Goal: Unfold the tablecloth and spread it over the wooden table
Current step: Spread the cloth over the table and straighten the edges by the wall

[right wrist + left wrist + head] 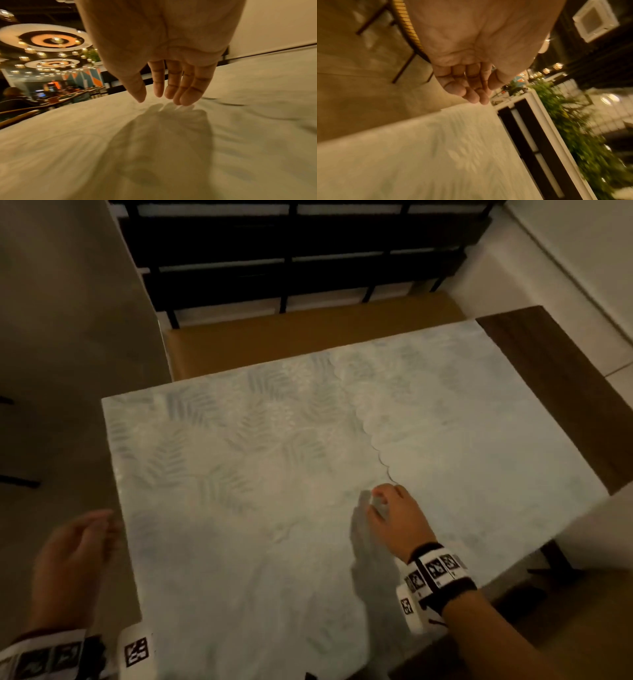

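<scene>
A pale tablecloth point(260, 474) with a faint leaf print lies over most of the wooden table point(548, 392), whose dark top shows bare along the right side. One layer is folded back, and its scalloped edge point(373, 440) runs down the middle. My right hand point(383, 501) hovers just above the cloth by the near end of that edge, fingers point(171, 89) straight and slightly spread, holding nothing. My left hand point(99, 529) hangs off the cloth's left edge, fingers point(471, 92) loosely bent and empty. The tablecloth point(419, 155) lies below it.
A dark slatted railing point(291, 258) stands beyond the table, with a brown bench seat point(308, 337) in front of it. A white wall point(582, 261) runs at the right. Bare floor point(68, 371) lies to the left, where a chair point(407, 27) stands.
</scene>
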The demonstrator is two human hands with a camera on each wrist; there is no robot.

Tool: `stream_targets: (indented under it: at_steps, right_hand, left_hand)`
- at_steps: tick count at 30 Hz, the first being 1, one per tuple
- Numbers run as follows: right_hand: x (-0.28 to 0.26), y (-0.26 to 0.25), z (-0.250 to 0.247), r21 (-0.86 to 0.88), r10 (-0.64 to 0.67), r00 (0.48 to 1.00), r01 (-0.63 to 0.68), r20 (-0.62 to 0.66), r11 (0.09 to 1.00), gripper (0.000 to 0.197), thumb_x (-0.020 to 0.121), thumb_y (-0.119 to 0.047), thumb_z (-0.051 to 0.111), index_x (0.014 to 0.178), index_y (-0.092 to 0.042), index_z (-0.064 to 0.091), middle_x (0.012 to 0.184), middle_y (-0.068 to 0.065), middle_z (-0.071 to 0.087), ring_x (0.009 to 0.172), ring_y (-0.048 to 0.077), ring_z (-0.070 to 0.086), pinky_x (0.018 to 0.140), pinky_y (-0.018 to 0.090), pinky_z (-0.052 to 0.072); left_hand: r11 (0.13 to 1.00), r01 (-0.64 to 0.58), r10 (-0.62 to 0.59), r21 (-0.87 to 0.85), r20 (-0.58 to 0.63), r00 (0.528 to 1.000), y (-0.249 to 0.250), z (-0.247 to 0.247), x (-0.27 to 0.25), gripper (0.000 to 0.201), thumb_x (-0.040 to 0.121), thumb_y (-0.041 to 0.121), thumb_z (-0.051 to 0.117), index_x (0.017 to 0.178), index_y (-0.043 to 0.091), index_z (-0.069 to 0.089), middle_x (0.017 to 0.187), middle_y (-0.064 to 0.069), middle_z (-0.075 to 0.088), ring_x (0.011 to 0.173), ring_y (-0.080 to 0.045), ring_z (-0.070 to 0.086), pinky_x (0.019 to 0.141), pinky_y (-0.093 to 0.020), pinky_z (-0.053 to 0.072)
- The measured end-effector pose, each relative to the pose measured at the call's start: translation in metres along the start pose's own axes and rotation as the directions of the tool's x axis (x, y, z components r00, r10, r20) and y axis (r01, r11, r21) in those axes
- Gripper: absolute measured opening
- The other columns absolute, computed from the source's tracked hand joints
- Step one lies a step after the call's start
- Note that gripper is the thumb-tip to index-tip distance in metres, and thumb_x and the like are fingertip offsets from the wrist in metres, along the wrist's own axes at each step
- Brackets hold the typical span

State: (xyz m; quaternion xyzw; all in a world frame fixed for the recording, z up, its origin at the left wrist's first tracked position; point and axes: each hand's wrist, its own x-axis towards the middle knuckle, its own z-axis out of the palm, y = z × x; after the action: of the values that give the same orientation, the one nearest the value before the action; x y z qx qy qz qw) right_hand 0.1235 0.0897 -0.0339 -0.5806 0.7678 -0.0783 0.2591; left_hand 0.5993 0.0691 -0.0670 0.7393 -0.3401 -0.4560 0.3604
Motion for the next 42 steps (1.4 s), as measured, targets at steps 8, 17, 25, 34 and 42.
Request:
stream_targets:
  at_steps: [8, 17, 25, 34, 42]
  right_hand:
    - [-0.032, 0.108, -0.020, -0.015, 0.015, 0.999, -0.015, -0.036, 1.000, 0.029, 0.087, -0.044, 0.060, 0.104, -0.022, 0.052, 0.107, 0.002, 0.051, 0.099, 0.023, 0.050, 0.081, 0.041, 0.052]
    - [-0.008, 0.123, -0.050, 0.002, -0.100, 0.991, 0.101, 0.093, 0.995, 0.018, 0.097, -0.026, 0.045, 0.109, -0.016, 0.054, 0.106, 0.006, 0.060, 0.095, 0.026, 0.059, 0.077, 0.037, 0.051]
    - [0.005, 0.145, -0.107, 0.474, -0.150, 0.977, 0.061, 0.152, 0.878, 0.012, 0.101, -0.023, 0.044, 0.089, -0.026, 0.045, 0.066, -0.002, 0.059, 0.053, 0.007, 0.050, 0.051, 0.016, 0.040]
    - [0.050, 0.172, -0.140, 0.551, 0.024, 0.950, -0.200, 0.310, 0.810, 0.078, 0.058, -0.096, 0.034, 0.100, -0.033, 0.054, 0.080, -0.007, 0.064, 0.081, 0.005, 0.063, 0.071, 0.016, 0.044]
    - [0.110, 0.275, -0.187, 0.185, -0.193, 0.904, 0.131, 0.381, 0.974, 0.058, 0.085, -0.067, 0.041, 0.109, -0.018, 0.062, 0.095, 0.008, 0.074, 0.096, 0.029, 0.069, 0.079, 0.034, 0.053]
  left_hand:
    - [0.982, -0.171, 0.158, 0.080, 0.156, 0.975, 0.100, 0.218, -0.068, 0.011, 0.097, 0.009, 0.051, 0.098, 0.012, 0.062, 0.081, -0.010, 0.068, 0.057, -0.016, 0.059, 0.047, -0.020, 0.047]
    - [0.883, -0.127, -0.030, 0.451, 0.325, 0.945, 0.156, 0.404, -0.064, 0.048, 0.068, 0.056, 0.051, 0.089, 0.016, 0.066, 0.088, -0.010, 0.074, 0.080, -0.033, 0.070, 0.072, -0.038, 0.058]
    - [0.906, 0.015, -0.116, 0.422, 0.215, 0.970, 0.204, 0.481, -0.030, 0.048, 0.086, 0.046, 0.062, 0.082, 0.000, 0.072, 0.078, -0.017, 0.074, 0.068, -0.031, 0.071, 0.070, -0.039, 0.061]
    - [0.715, -0.060, -0.011, 0.697, 0.097, 0.995, 0.293, 0.532, 0.063, 0.055, 0.087, 0.010, 0.069, 0.137, -0.002, 0.048, 0.140, -0.023, 0.052, 0.128, -0.038, 0.052, 0.106, -0.042, 0.044]
    - [0.972, -0.035, 0.062, 0.231, -0.107, 0.992, 0.344, 0.638, 0.030, 0.065, 0.093, 0.046, 0.049, 0.141, 0.001, 0.041, 0.132, -0.008, 0.055, 0.112, -0.026, 0.058, 0.082, -0.034, 0.050]
